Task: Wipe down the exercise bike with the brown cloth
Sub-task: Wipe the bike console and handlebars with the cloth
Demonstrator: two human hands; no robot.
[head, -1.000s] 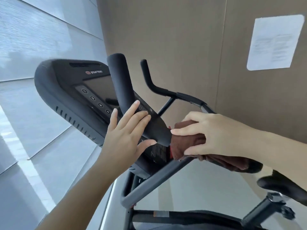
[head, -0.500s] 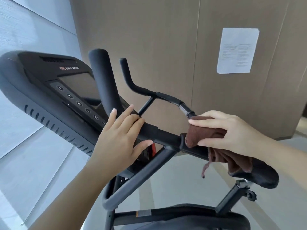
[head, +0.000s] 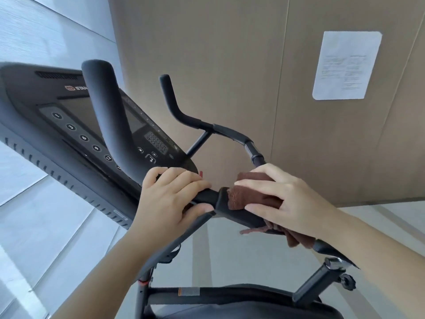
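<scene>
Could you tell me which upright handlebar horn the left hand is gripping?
The thick near horn crossing the console; the left hand grips its base. The thinner far horn stands untouched.

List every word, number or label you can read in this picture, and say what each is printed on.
"STAR": logo on the console, the rest hidden behind the handlebar.
"1", "3", "6", "9", "12": round buttons in a row beside the console's screen.
Keypad on the console: too small to read.
Paper sheet on the wall: print too blurred to read.
</scene>
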